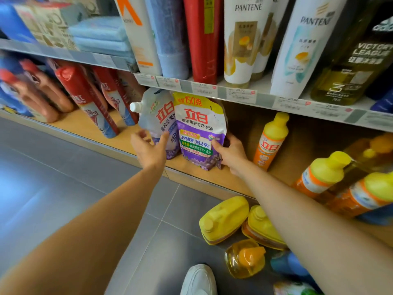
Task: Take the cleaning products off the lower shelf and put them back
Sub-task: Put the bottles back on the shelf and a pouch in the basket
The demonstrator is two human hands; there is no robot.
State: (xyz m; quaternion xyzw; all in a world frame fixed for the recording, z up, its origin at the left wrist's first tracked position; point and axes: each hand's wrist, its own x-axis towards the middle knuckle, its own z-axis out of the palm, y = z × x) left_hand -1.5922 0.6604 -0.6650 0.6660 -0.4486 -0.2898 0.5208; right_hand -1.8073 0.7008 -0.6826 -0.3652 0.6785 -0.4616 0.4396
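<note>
On the lower shelf, at twelve o'clock from the person, stands the purple pouch, with the spouted pouch touching it at its nine o'clock. The right hand grips the purple pouch's edge at four o'clock, thumb on the front, fingers curled behind. The left hand hovers at the spouted pouch's seven o'clock, fingers spread, holding nothing. Yellow bottles lie on the floor at six o'clock, so the job looks midway; whether unloading or restocking, I cannot tell. Next, the soft pouch needs both hands' support.
</note>
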